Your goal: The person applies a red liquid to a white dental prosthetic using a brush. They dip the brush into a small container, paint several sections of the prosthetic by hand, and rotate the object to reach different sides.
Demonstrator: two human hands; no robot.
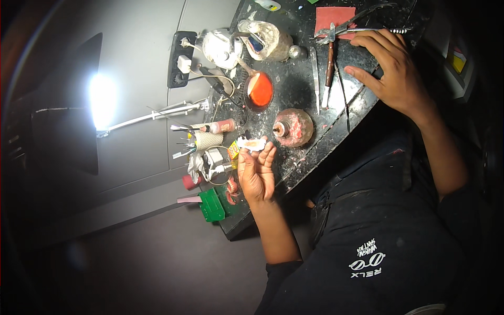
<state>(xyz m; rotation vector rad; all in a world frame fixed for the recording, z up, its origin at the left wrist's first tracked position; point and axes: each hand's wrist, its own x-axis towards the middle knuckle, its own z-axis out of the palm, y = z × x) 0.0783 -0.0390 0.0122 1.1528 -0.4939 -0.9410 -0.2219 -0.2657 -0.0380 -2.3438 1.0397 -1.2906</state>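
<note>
My left hand [257,176] is closed, palm up, holding a small white plaster-like piece [252,143] with a pinkish-orange patch between thumb and fingertips. Beside it stands a round glass burner [295,127] stained with pink bits. My right hand [391,68] is open, fingers spread low over the bench's right side. Its fingertips are close to metal pliers [362,18] and a thin tool with a coiled end [386,30]; whether they touch is unclear. To its left lie a brown-handled wax knife [329,63], a slim metal scalpel-like tool [315,79] and a thin dark rod [342,94].
A red square sheet [326,16] lies under the pliers. Left of the tools are a bowl of red-orange material [261,92] and a cut clear container [275,44]. A tool cup [209,139], pink denture-like pieces [231,186] and a green box [211,206] line the left edge.
</note>
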